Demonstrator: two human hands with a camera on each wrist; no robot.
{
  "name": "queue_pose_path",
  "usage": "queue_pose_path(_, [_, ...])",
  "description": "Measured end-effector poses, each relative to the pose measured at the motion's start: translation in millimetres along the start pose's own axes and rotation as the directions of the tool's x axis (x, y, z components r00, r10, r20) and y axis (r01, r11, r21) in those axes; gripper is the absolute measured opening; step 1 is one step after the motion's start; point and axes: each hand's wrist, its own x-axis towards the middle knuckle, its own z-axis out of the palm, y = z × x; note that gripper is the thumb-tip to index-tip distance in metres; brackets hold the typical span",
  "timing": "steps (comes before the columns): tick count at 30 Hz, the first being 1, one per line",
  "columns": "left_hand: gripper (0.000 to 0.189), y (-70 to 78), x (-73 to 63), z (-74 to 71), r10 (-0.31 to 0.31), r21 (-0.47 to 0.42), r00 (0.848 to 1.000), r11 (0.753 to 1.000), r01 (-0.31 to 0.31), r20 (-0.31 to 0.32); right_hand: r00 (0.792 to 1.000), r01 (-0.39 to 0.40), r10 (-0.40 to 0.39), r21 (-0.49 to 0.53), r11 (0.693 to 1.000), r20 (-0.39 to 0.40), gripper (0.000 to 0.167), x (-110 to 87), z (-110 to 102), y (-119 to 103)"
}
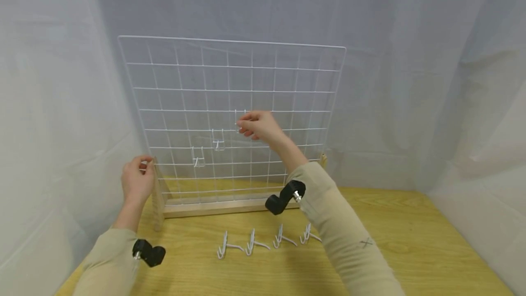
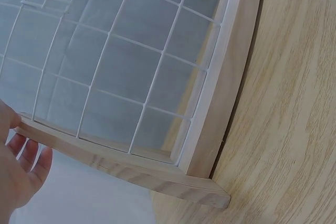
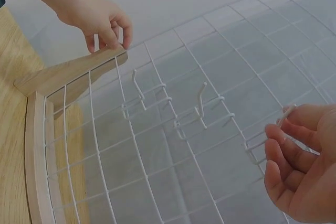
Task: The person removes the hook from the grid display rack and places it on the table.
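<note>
Pale sheeting (image 1: pixel 411 81) hangs behind and beside a yellow wood-grained desk (image 1: pixel 394 232), where a white wire grid (image 1: pixel 228 90) stands in a wooden base (image 1: pixel 218 207). At the grid's left edge, the left grip (image 1: pixel 137 178) holds the top of an upright (image 1: pixel 158 191). Near the grid's middle, the right grip (image 1: pixel 265 127) pinches a white hook (image 3: pixel 250 152), partly covered, so I cannot quite tell whether it is seated. Two similar hooks (image 1: pixel 218 142) hang on the grid, lower and further left; four loose hooks (image 1: pixel 251 241) lie in front of the grid.
</note>
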Motion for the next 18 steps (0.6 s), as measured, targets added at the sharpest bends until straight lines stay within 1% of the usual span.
queue_pose_path(7, [0.020, 0.5, 0.0, -1.0, 0.003, -0.005, 1.000, 1.000, -0.003, -0.010, 0.999, -0.038, 0.038, 0.018, 0.999, -0.003, 0.022, 2.3, 3.9, -3.1])
queue_pose_path(13, [0.021, -0.1, 0.8, -1.6, 0.000, -0.001, 1.000, 1.000, 0.000, 0.004, 0.998, -0.061, 0.062, 0.051, 0.997, -0.018, 0.023, 1.9, 6.5, -4.4])
queue_pose_path(18, [0.021, -0.1, -0.1, -0.7, -0.005, -0.006, 1.000, 1.000, 0.005, 0.009, 0.998, -0.058, 0.060, 0.067, 0.996, -0.023, 0.026, 0.9, 7.0, -5.3])
